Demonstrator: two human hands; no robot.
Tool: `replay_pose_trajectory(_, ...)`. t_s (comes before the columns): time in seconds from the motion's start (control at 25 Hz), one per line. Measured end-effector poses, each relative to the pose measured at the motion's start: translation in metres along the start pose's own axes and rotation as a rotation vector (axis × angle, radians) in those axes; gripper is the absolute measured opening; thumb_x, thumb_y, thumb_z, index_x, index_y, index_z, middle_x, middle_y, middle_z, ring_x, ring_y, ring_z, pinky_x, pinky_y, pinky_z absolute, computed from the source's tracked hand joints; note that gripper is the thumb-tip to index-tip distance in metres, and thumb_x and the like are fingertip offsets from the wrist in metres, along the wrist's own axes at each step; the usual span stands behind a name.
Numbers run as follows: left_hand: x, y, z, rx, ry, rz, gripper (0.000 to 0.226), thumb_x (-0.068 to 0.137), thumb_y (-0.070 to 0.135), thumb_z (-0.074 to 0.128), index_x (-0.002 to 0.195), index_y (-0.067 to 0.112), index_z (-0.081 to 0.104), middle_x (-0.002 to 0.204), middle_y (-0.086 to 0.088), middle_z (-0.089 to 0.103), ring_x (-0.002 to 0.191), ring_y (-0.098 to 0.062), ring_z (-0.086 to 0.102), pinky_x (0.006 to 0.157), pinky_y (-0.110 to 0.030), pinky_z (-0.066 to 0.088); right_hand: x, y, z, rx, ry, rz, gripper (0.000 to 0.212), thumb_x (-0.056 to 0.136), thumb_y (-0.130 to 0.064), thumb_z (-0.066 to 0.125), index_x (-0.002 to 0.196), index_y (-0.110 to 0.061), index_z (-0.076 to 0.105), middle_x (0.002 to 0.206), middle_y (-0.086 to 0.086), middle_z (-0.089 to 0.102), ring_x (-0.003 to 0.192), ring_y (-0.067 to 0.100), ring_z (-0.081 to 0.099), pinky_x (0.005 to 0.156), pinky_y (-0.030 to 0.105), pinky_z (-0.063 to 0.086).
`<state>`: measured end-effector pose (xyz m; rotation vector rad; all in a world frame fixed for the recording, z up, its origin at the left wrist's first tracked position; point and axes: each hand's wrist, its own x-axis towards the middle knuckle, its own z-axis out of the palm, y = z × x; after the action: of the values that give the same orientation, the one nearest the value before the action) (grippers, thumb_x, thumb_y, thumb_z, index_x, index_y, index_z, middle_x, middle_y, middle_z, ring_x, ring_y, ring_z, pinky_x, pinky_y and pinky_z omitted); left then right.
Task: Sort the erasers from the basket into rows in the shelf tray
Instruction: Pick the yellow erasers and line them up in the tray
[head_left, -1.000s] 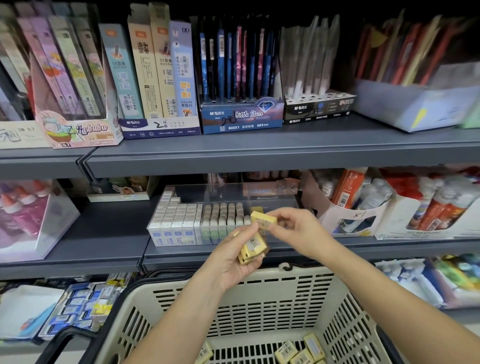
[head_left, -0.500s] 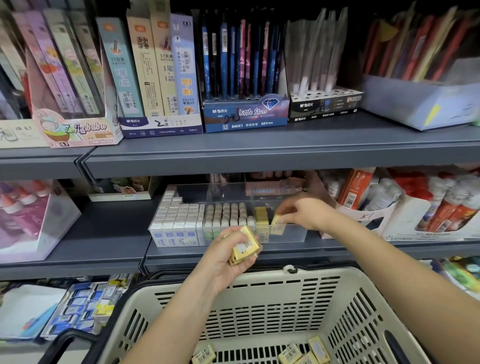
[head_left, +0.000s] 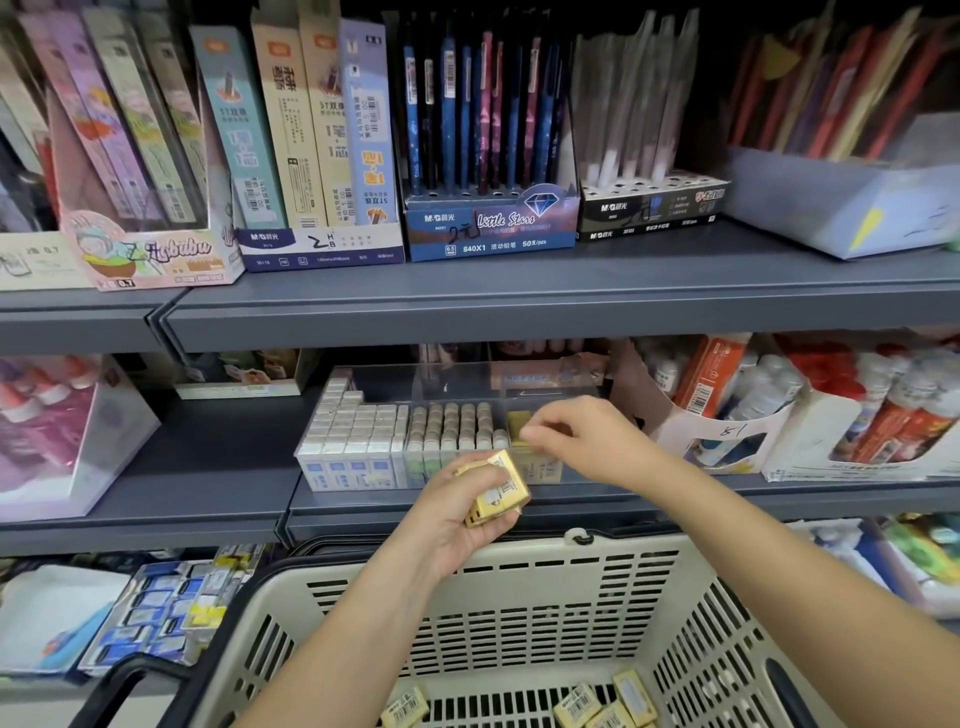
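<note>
A clear shelf tray (head_left: 550, 382) on the middle shelf holds rows of white erasers (head_left: 353, 431), rows of pale round-topped erasers (head_left: 452, 423) and a short row of yellow erasers (head_left: 519, 422). My right hand (head_left: 582, 441) reaches into the tray's right part, its fingertips pinching the top of a yellow eraser (head_left: 543, 465) standing at the tray's front wall. In front of the tray, my left hand (head_left: 452, 519) grips a small stack of yellow erasers (head_left: 496, 493). Below, the beige basket (head_left: 519, 558) has several loose yellow erasers (head_left: 587, 704) on its floor.
A cardboard box of glue bottles (head_left: 727, 415) stands right of the tray, and a clear box of pink bottles (head_left: 57, 431) far left. The shelf above carries pencil and pen display boxes (head_left: 488, 228). Packs of blue-and-white erasers (head_left: 156, 613) lie on the lower shelf.
My right hand carried one yellow eraser from beside my left hand into the tray and set it down at the right end. My left hand rose slightly with its stack.
</note>
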<state>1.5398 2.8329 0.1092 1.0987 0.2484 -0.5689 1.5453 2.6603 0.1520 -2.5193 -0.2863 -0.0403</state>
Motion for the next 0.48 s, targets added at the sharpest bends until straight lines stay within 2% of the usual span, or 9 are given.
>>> replay_pose_trajectory(0.12,-0.003,-0.001,0.005,0.058,-0.017,0.014,0.025,0.08,-0.005,0.064,0.098,0.011,0.058,0.085,-0.016,0.067,0.08,-0.027,0.065,0.05,-0.027,0.053,-0.008,-0.013,0.007,0.145,-0.132,0.043,0.015,0.086,-0.033,0.062,0.09,-0.021,0.069,0.079,0.003,0.071,0.064,0.005,0.063,0.071,0.024,0.053)
replay_pose_trajectory(0.24,-0.006,-0.001,0.006,0.063,-0.04,0.029,0.024,0.081,-0.006,0.062,0.095,0.014,0.062,0.088,-0.016,0.069,0.082,-0.026,0.067,0.054,-0.03,0.056,-0.01,-0.012,0.002,0.342,-0.134,0.133,0.004,0.084,-0.02,0.067,0.085,-0.016,0.067,0.071,0.002,0.069,0.058,0.002,0.062,0.055,0.015,0.048)
replay_pose_trajectory(0.32,-0.007,0.001,0.003,0.071,-0.054,0.034,0.024,0.081,-0.006,0.06,0.092,0.015,0.065,0.085,-0.013,0.073,0.079,-0.026,0.07,0.054,-0.029,0.056,-0.011,-0.008,-0.005,0.483,-0.097,0.196,0.004,0.084,-0.014,0.066,0.087,-0.011,0.066,0.07,0.002,0.069,0.057,0.002,0.063,0.05,0.014,0.046)
replay_pose_trajectory(0.4,-0.007,0.002,0.002,0.097,-0.065,0.042,0.024,0.082,-0.005,0.06,0.093,0.015,0.065,0.084,-0.01,0.074,0.079,-0.024,0.072,0.055,-0.029,0.056,-0.008,-0.001,-0.016,0.504,0.008,0.236,0.013,0.085,-0.012,0.064,0.097,-0.008,0.065,0.075,0.002,0.069,0.063,0.004,0.065,0.057,0.018,0.052)
replay_pose_trajectory(0.48,-0.007,0.003,0.001,0.095,-0.047,0.051,0.025,0.082,-0.004,0.061,0.099,0.014,0.065,0.085,-0.009,0.074,0.079,-0.023,0.072,0.055,-0.029,0.055,0.0,0.008,-0.026,0.252,0.147,0.234,0.018,0.086,-0.014,0.063,0.104,-0.015,0.064,0.087,-0.002,0.068,0.077,0.009,0.065,0.074,0.026,0.055)
